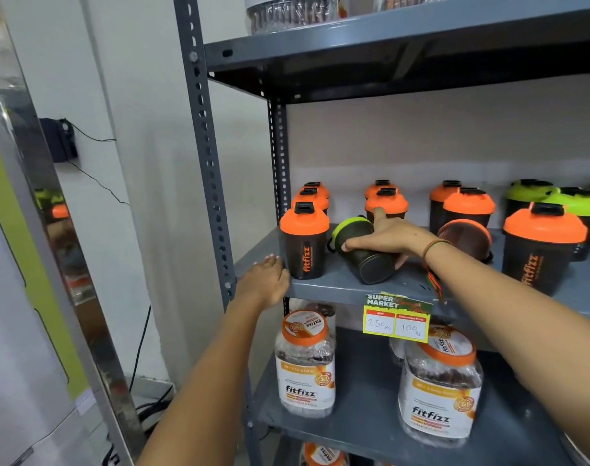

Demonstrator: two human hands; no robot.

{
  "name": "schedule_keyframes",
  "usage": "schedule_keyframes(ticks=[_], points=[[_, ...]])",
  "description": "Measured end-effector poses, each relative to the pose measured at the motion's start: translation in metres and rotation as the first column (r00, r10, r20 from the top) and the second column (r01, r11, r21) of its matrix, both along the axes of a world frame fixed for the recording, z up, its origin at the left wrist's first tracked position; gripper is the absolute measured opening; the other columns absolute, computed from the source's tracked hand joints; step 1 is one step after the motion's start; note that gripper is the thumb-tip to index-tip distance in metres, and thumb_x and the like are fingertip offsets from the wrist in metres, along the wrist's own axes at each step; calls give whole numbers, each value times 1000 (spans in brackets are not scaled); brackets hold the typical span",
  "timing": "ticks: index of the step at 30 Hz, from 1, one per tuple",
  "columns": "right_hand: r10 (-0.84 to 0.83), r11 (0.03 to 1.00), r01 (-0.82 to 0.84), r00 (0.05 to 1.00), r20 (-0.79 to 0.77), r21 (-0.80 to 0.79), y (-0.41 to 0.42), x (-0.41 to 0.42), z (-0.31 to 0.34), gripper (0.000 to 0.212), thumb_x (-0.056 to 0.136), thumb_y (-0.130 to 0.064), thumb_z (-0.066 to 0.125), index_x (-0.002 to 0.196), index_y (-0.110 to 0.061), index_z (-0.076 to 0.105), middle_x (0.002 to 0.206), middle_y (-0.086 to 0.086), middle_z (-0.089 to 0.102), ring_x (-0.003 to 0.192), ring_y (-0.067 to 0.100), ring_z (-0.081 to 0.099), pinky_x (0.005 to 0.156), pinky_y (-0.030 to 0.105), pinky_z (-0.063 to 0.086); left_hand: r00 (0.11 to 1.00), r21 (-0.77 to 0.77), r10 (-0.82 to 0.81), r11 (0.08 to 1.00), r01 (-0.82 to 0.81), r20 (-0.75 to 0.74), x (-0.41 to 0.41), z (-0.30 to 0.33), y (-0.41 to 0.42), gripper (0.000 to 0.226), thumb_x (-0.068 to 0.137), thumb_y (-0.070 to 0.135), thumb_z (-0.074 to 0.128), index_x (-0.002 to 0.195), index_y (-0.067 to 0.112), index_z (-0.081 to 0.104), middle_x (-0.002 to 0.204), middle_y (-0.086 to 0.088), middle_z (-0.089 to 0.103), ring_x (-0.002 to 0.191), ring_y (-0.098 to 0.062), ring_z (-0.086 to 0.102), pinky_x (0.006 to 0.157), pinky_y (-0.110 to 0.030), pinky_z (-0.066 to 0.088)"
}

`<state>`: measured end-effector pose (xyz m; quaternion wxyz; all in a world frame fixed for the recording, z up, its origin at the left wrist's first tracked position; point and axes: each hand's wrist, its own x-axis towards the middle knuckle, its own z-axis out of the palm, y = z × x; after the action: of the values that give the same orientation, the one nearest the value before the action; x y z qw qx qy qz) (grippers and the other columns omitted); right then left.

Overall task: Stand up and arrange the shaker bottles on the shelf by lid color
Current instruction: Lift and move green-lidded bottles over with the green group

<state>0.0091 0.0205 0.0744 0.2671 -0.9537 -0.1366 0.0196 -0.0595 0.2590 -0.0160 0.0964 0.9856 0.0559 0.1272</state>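
On the grey middle shelf [320,290] a dark shaker with a green lid [364,253] lies on its side, and my right hand [388,237] is closed over its body. My left hand [265,279] rests flat on the shelf's front left corner, fingers apart, beside an upright orange-lid shaker [304,242]. More orange-lid shakers stand behind in rows [386,201]. Another orange-lid shaker [465,237] lies tipped behind my right wrist. At the right stand an orange-lid shaker [542,250] and green-lid shakers [573,201].
A yellow price tag [397,319] hangs from the shelf edge. Clear fitfizz jars with orange lids [305,361] [441,385] stand on the shelf below. The grey slotted upright [206,156] frames the left side; the shelf above [388,45] hangs low overhead.
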Motion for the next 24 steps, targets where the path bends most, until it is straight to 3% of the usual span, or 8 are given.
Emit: schedule_keyframes(ticks=[4,8,12,18,20,24], points=[[39,967,-39,999,8,253,-14,-13,-1,75,70,-57,77,122,-17,40,108,7,56,92,25,66,60,43,63,1000,-3,-2,1000,2,5,-1,0,-1,55,100,35,18,149,9,20,157,-13,20,146,-24,17,118,-38,13],[139,808,-67,987,-79,585,-31,-26,2,75,60,-50,80,124,-23,52,113,7,69,91,21,72,62,34,59,1000,0,-3,1000,3,1,1,1,0,55,100,35,18,148,10,22,157,-13,22,145,-23,20,118,-38,15],[198,629,-76,978,-65,774,-62,-47,10,28,83,-31,72,106,-26,58,99,0,72,88,16,71,78,39,58,1000,9,-5,1000,5,18,1,0,-1,54,100,34,19,147,9,25,156,-13,24,145,-23,21,118,-39,16],[133,413,-126,988,77,902,-126,-82,24,10,88,-14,65,95,-18,60,75,-6,74,74,10,71,80,43,57,1000,4,-20,1000,20,20,3,-2,1,53,100,34,18,147,10,27,156,-14,25,145,-23,21,118,-40,18],[73,379,-158,987,141,912,-154,-90,27,17,87,-11,66,103,-16,63,85,-2,75,82,14,71,79,43,61,1000,4,-20,1000,20,24,4,-2,2,52,101,33,18,145,9,30,155,-14,27,144,-24,23,117,-41,18],[-155,344,-174,959,238,923,-215,-94,23,31,88,-6,66,117,-15,60,101,-2,74,91,12,73,71,26,59,998,2,-36,999,36,48,9,-3,3,45,101,27,23,134,5,44,148,-18,39,140,-28,32,115,-43,24]])
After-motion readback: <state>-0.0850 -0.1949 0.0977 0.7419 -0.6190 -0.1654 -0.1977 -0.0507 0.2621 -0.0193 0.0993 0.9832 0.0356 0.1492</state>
